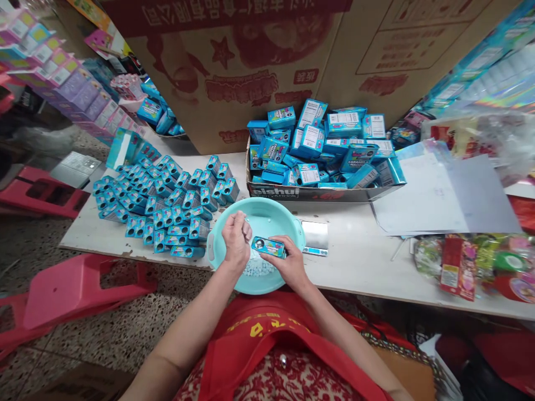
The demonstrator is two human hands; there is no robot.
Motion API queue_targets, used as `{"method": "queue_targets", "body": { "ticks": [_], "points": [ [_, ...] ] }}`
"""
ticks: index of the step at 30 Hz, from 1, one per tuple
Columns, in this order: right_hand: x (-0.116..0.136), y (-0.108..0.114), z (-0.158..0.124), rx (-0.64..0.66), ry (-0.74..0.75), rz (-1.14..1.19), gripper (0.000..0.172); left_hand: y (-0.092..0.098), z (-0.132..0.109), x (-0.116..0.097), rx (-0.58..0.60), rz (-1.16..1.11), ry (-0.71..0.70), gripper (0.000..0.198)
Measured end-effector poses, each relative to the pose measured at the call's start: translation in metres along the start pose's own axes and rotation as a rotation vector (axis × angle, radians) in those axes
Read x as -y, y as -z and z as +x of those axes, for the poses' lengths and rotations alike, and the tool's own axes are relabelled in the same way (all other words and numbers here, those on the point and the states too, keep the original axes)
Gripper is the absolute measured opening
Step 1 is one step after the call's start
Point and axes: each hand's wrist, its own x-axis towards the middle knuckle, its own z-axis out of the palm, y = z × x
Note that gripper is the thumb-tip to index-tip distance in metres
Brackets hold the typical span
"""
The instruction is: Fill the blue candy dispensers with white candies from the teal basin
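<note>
My right hand (289, 263) grips a small blue toy box (268, 246) lying flat, its round hole facing up, over a turquoise plastic basin (292, 224). My left hand (236, 240) hovers just left of the box with fingers curled in a pinch; what it holds is too small to make out. Small pale candies (256, 270) lie in the basin's bottom, partly hidden by my hands.
Several blue boxes (167, 206) lie in rows on the white table's (359, 262) left part. A cardboard tray (317, 192) piled with flat blue boxes stands behind the basin, a small scale (315, 238) at its right. White sheets (443, 195) and snack packets (476, 267) lie right; pink stools (71, 289) stand left.
</note>
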Motion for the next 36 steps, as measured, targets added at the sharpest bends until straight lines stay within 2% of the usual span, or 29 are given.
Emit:
{"method": "queue_targets", "body": {
  "ticks": [2, 3, 5, 6, 8, 10, 12, 14, 17, 20, 24, 26, 31, 36],
  "points": [
    [0.006, 0.012, -0.001, -0.021, -0.008, 0.025, 0.034, 0.012, 0.007, 0.003, 0.003, 0.089, -0.056, 0.031],
    [0.009, 0.019, -0.002, -0.023, -0.017, 0.023, 0.034, 0.021, 0.01, 0.008, 0.04, 0.217, -0.068, 0.029],
    [0.015, 0.034, -0.003, -0.01, -0.04, 0.01, 0.034, 0.043, 0.014, 0.023, 0.191, 0.569, -0.043, 0.028],
    [0.017, 0.042, -0.003, -0.013, -0.05, 0.006, 0.035, 0.055, 0.015, 0.031, 0.304, 0.758, -0.024, 0.026],
    [0.018, 0.062, -0.001, -0.081, -0.063, -0.004, 0.037, 0.079, 0.012, 0.045, 0.469, 1.026, -0.046, 0.018],
    [0.011, 0.083, 0.005, -0.231, -0.083, -0.036, 0.04, 0.097, 0.005, 0.054, 0.538, 1.228, -0.131, 0.017],
    [-0.006, 0.103, 0.014, -0.376, -0.118, -0.083, 0.043, 0.107, -0.003, 0.057, 0.572, 1.426, -0.215, 0.021],
    [-0.031, 0.117, 0.024, -0.434, -0.171, -0.112, 0.046, 0.11, -0.01, 0.057, 0.596, 1.536, -0.268, 0.022],
    [-0.071, 0.124, 0.035, -0.396, -0.233, -0.135, 0.048, 0.111, -0.018, 0.055, 0.67, 1.619, -0.369, 0.02],
    [-0.098, 0.12, 0.036, -0.35, -0.27, -0.142, 0.05, 0.113, -0.025, 0.054, 0.718, 1.647, -0.423, 0.02],
    [-0.105, 0.119, 0.027, -0.342, -0.252, -0.124, 0.057, 0.119, -0.029, 0.056, 0.693, 1.648, -0.411, 0.021],
    [-0.103, 0.124, 0.018, -0.384, -0.255, -0.129, 0.059, 0.12, -0.029, 0.059, 0.674, 1.636, -0.407, 0.022],
    [-0.109, 0.143, -0.019, -0.605, -0.473, -0.2, 0.052, 0.123, -0.027, 0.064, 0.646, 1.573, -0.413, 0.026],
    [-0.126, 0.146, -0.057, -0.615, -0.545, -0.243, 0.05, 0.123, -0.027, 0.064, 0.631, 1.544, -0.378, 0.028]
  ]
}}
